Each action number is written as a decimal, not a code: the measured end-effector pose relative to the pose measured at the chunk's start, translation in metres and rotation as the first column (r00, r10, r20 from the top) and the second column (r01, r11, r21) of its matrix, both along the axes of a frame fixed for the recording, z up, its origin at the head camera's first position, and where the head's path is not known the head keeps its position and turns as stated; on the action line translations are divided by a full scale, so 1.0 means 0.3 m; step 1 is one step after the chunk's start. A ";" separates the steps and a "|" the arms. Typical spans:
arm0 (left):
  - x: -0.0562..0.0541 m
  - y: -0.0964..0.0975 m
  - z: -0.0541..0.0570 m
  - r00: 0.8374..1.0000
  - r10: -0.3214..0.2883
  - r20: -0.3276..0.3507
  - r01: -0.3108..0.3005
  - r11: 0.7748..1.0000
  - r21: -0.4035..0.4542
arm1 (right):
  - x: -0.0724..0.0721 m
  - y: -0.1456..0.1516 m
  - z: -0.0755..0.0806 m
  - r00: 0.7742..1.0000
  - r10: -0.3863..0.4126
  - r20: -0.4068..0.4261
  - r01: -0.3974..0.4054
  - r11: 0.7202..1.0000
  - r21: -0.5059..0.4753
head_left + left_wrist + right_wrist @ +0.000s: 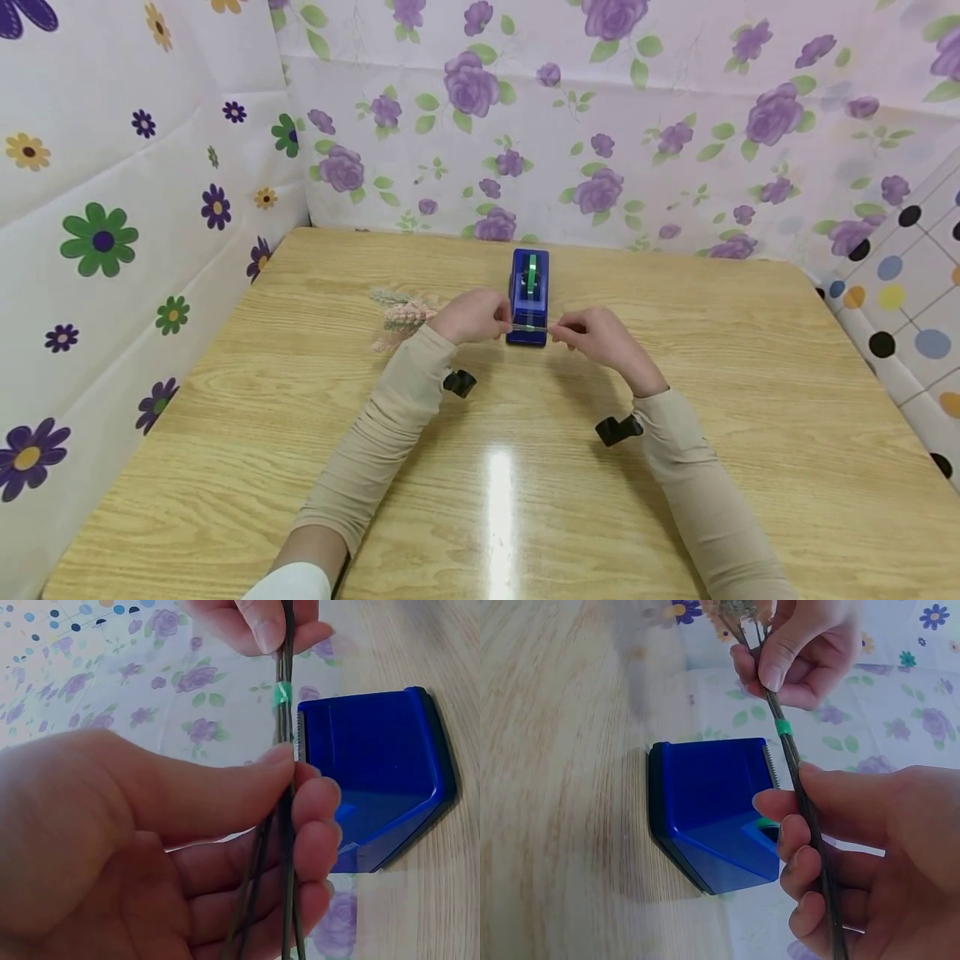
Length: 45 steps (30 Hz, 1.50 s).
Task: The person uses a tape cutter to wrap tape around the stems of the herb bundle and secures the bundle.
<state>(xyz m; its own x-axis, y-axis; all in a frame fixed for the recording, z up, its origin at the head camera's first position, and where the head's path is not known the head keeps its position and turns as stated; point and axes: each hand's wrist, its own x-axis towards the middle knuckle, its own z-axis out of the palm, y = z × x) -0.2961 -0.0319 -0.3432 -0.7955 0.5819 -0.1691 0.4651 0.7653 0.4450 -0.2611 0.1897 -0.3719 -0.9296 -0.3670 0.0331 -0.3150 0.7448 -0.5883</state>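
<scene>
A bunch of flowers with pale pink and grey-green heads lies sideways across the front of a blue tape dispenser. Its thin dark stems are bundled together, with a green band of tape round them. My left hand pinches the stems on the flower side, between thumb and fingers. On the other side of the band, my right hand grips the stem ends. The dispenser's toothed cutter is right beside the stems. A green tape roll sits inside the dispenser.
Everything rests on a wood-grain table. Floral cloth hangs behind it, with more patterned cloth on the left and right sides. Black mounts stick out from both sleeved wrists.
</scene>
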 end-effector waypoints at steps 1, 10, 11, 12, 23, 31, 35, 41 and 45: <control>0.000 0.000 0.001 1.000 0.007 -0.009 -0.007 1.000 0.005 | 0.001 -0.001 0.001 1.000 -0.008 -0.007 0.008 1.000 -0.003; -0.004 0.008 -0.003 0.998 0.059 0.019 -0.060 0.997 0.053 | 0.000 -0.002 -0.002 0.996 -0.058 -0.069 0.058 0.998 -0.013; -0.004 0.009 -0.004 0.998 0.059 0.023 -0.060 0.997 0.057 | 0.000 -0.002 -0.003 0.996 -0.058 -0.070 0.057 0.998 -0.015; -0.005 0.010 -0.005 0.998 0.059 0.024 -0.060 0.996 0.059 | 0.000 -0.001 -0.004 0.996 -0.057 -0.067 0.056 0.998 -0.018; 0.006 0.029 -0.026 0.993 0.114 -0.043 -0.111 0.992 0.063 | 0.001 0.004 -0.014 0.997 -0.071 -0.041 0.070 0.997 -0.027; 0.015 0.032 -0.027 0.990 0.140 0.014 -0.141 0.987 0.077 | -0.001 0.008 -0.020 0.994 -0.084 -0.073 0.083 0.996 -0.015; 0.007 0.006 -0.013 0.991 0.125 0.057 -0.128 0.990 0.052 | -0.002 0.009 -0.012 0.995 -0.070 -0.071 0.070 0.998 -0.004; 0.022 -0.018 0.025 0.993 0.042 0.112 -0.041 0.999 -0.011 | 0.002 0.020 0.020 1.000 0.026 -0.002 -0.025 1.000 0.011; 0.030 -0.018 0.039 0.994 0.029 0.103 -0.027 0.999 -0.022 | 0.006 0.027 0.025 0.999 0.037 0.029 -0.038 0.999 0.004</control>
